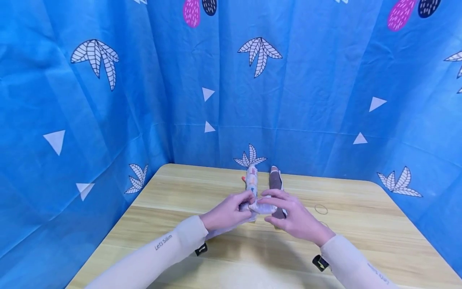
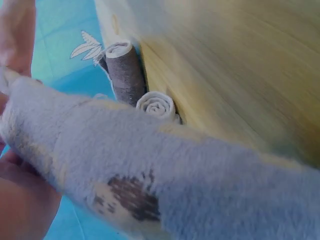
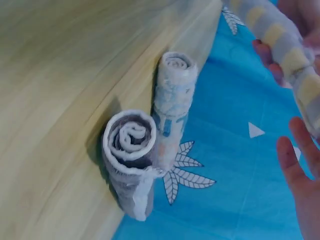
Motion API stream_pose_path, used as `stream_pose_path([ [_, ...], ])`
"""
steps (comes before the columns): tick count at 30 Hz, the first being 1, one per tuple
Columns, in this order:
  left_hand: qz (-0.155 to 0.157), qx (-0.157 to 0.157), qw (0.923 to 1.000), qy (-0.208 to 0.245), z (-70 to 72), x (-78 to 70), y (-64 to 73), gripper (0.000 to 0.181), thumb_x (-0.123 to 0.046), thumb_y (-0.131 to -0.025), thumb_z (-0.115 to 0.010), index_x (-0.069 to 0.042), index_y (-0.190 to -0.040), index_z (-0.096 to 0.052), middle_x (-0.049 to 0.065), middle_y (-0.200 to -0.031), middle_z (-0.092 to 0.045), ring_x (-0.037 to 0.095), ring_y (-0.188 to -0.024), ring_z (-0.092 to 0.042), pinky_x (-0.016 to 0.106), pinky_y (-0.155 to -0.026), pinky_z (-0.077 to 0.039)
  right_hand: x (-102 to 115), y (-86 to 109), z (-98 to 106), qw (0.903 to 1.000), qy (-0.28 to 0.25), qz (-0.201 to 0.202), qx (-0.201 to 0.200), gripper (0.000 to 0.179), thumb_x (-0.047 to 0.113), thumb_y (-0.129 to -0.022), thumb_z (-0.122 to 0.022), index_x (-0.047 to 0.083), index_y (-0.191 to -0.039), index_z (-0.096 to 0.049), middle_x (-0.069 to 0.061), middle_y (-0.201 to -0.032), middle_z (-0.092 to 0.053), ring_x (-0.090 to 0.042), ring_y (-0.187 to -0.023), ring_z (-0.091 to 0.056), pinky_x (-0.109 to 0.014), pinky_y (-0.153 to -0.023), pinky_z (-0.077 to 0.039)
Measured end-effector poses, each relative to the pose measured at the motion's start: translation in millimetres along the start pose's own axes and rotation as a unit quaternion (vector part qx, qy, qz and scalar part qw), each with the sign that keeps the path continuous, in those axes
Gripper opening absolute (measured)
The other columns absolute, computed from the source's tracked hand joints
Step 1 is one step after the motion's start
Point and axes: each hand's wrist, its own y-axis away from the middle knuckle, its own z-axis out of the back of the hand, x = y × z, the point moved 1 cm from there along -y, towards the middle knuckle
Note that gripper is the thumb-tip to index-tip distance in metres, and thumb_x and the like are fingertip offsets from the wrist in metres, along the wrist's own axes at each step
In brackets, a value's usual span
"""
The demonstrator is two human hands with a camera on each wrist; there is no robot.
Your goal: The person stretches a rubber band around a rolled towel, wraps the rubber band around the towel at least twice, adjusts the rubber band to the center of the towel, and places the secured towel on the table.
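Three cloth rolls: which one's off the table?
The yellow-striped roll, held up in the air; the brown roll and the pale patterned roll both lie on the table.

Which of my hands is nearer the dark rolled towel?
The right. In the head view, the right hand overlaps the near part of the dark rolled towel; the left hand is off to that towel's left, gripping the striped roll.

Held towel roll (image 2: pixel 210 170) cut off by left-wrist view's right edge.
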Motion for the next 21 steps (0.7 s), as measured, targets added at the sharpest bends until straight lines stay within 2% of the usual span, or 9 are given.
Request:
stream_pose_path([
  [3,-0.009,0.006,0.9999,0.004,0.1,-1.9,-1.2,0.018,-0.009,-0.094,-0.057,-0.021,-0.106,-0.052,0.001,-0.113,-0.062,0.014,-0.098,-0.062,0.027,-0.081,-0.052,-1,0.6,0,0.9983,0.034,0.046,-0.008,0.049,0.005,-0.081,-0.081,0.022,-0.125,-0.068,0.001,-0.131,-0.063,-0.022,-0.116,-0.062,-0.039,-0.091,-0.057],
  [6,-0.010,-0.001,0.9999,-0.012,-2.2,-4.0,0.4,0.018,-0.021,-0.097,-0.062,-0.025,-0.111,-0.052,-0.001,-0.115,-0.061,0.013,-0.098,-0.061,0.026,-0.082,-0.053,-1,-0.2,1,0.9974,0.033,0.060,-0.022,0.046,0.000,-0.082,-0.079,0.019,-0.122,-0.070,0.000,-0.124,-0.065,-0.019,-0.111,-0.063,-0.034,-0.091,-0.057],
  [8,-0.029,-0.019,0.9976,-0.061,-5.2,-4.0,1.9,0.025,-0.030,-0.096,-0.068,-0.026,-0.113,-0.051,-0.002,-0.115,-0.062,0.012,-0.095,-0.062,0.023,-0.080,-0.054,-2,-0.9,1,0.9978,0.028,0.055,-0.025,0.044,0.000,-0.082,-0.079,0.018,-0.121,-0.070,0.001,-0.122,-0.066,-0.017,-0.110,-0.064,-0.032,-0.091,-0.057],
  [9,-0.046,-0.031,0.9934,-0.101,-7.1,-3.7,2.7,0.030,-0.034,-0.094,-0.071,-0.026,-0.115,-0.051,-0.002,-0.115,-0.062,0.010,-0.094,-0.063,0.022,-0.079,-0.054,-2,-1.1,1,0.9981,0.025,0.049,-0.027,0.043,0.001,-0.082,-0.079,0.018,-0.121,-0.071,0.001,-0.122,-0.067,-0.016,-0.109,-0.064,-0.031,-0.090,-0.057],
  [11,-0.092,-0.060,0.9753,-0.191,-11.2,-3.0,3.8,0.035,-0.034,-0.091,-0.075,-0.024,-0.116,-0.052,-0.002,-0.114,-0.064,0.010,-0.092,-0.066,0.021,-0.076,-0.056,-3,-1.1,1,0.9987,0.024,0.034,-0.030,0.042,0.003,-0.082,-0.079,0.017,-0.121,-0.071,0.003,-0.120,-0.068,-0.015,-0.107,-0.065,-0.031,-0.090,-0.057],
  [13,-0.143,-0.093,0.9449,-0.279,-15.1,-2.8,4.3,0.036,-0.030,-0.090,-0.076,-0.021,-0.117,-0.054,-0.002,-0.115,-0.065,0.010,-0.093,-0.068,0.020,-0.077,-0.057,-4,-0.9,1,0.9990,0.024,0.019,-0.033,0.041,0.003,-0.082,-0.079,0.016,-0.120,-0.072,0.004,-0.117,-0.069,-0.014,-0.105,-0.066,-0.032,-0.089,-0.057],
  [15,-0.180,-0.115,0.9203,-0.328,-18.5,-2.3,4.4,0.036,-0.024,-0.090,-0.076,-0.020,-0.120,-0.057,-0.001,-0.119,-0.067,0.012,-0.098,-0.070,0.023,-0.082,-0.057,-4,-0.5,1,0.9990,0.026,0.002,-0.036,0.039,0.005,-0.082,-0.080,0.016,-0.119,-0.073,0.004,-0.114,-0.071,-0.013,-0.104,-0.066,-0.033,-0.088,-0.057],
  [18,-0.209,-0.130,0.9035,-0.351,-21.1,-3.2,4.8,0.039,-0.020,-0.090,-0.076,-0.019,-0.125,-0.058,0.001,-0.122,-0.068,0.016,-0.102,-0.071,0.027,-0.086,-0.058,-5,-0.1,1,0.9984,0.032,-0.019,-0.042,0.036,0.006,-0.082,-0.080,0.015,-0.117,-0.073,0.005,-0.111,-0.073,-0.012,-0.101,-0.067,-0.035,-0.087,-0.057],
  [21,-0.221,-0.135,0.8970,-0.358,-22.1,-5.6,4.3,0.039,-0.018,-0.091,-0.075,-0.018,-0.127,-0.059,0.002,-0.121,-0.069,0.017,-0.104,-0.071,0.028,-0.087,-0.058,-5,0.4,3,0.9970,0.037,-0.037,-0.057,0.035,0.006,-0.081,-0.081,0.015,-0.114,-0.075,0.005,-0.107,-0.074,-0.012,-0.098,-0.068,-0.036,-0.084,-0.057],
])
